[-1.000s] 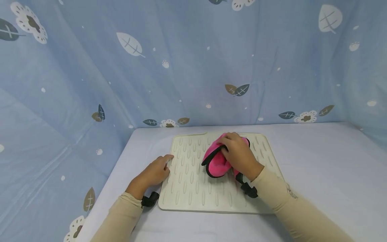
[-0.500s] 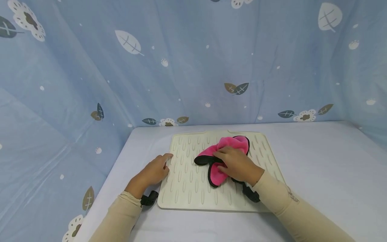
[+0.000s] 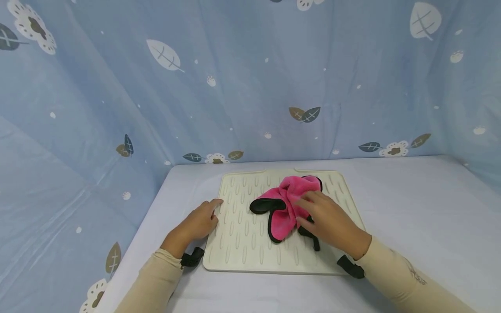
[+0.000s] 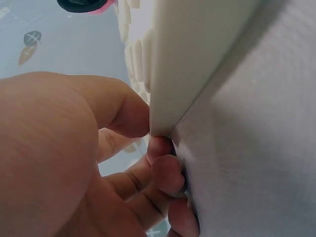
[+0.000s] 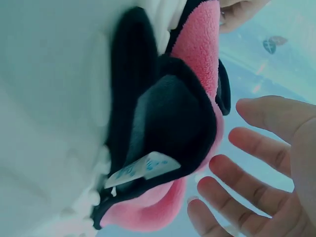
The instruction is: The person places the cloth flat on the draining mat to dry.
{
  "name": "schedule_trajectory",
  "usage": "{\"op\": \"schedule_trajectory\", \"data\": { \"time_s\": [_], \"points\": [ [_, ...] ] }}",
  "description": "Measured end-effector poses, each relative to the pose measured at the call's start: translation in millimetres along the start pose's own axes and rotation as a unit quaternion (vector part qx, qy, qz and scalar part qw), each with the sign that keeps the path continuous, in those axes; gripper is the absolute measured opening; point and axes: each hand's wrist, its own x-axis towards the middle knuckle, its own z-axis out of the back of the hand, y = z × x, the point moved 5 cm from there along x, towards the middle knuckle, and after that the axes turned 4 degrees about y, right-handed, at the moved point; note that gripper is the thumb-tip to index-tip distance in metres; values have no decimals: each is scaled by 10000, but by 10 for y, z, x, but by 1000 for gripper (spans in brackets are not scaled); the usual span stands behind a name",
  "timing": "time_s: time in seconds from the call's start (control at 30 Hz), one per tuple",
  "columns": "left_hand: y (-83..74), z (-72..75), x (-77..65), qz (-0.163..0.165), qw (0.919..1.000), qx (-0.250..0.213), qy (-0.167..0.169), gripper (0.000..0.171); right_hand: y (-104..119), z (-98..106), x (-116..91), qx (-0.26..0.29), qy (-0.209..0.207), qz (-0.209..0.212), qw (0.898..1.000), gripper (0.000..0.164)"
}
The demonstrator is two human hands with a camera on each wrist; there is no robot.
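Observation:
A pink plush cloth (image 3: 289, 204) with black edging and a dark underside lies crumpled on a cream drying mat (image 3: 238, 256) with raised ridges. In the right wrist view a white label (image 5: 144, 168) sticks out from its dark lining. My right hand (image 3: 330, 217) hovers at the cloth's right side, fingers spread and slightly bent, holding nothing; the right wrist view shows the fingertips apart from it. At the mat's left edge my left hand (image 3: 199, 221) rests with the thumb and fingertips against the rim. The left wrist view shows its fingertips low beside the mat's side wall.
The mat lies on a table covered with a white cloth (image 3: 411, 208). Behind and to the left hangs a blue curtain (image 3: 250, 78) printed with leaves and flowers. A black strap (image 3: 350, 266) sits at the right wrist, another black strap (image 3: 192, 257) at the left.
My right hand set the bunched pink cloth down, released it and drew back to the right. The cloth has spread and flattened somewhat on the mat. My left hand has stayed in place.

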Motion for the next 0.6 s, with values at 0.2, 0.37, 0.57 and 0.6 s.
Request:
{"op": "schedule_trajectory", "data": {
  "time_s": [0.2, 0.37, 0.57, 0.6],
  "points": [
    [-16, 10, -19, -44, 10000, 57, -24, 55, -56, 9, -140, -135, 182, -287, 9993, 44],
    [-23, -7, -25, -32, 10000, 54, -25, 55, -96, -31, -211, -40, 667, -608, 9959, 53],
    [-17, -15, -12, -2, 10000, 15, -56, 55, -121, -73, -235, 136, 1035, -705, 9920, 53],
    [-18, -16, -12, 4, 10000, 12, -47, 55, -125, -78, -238, 147, 1070, -697, 9917, 52]
  ]
}}
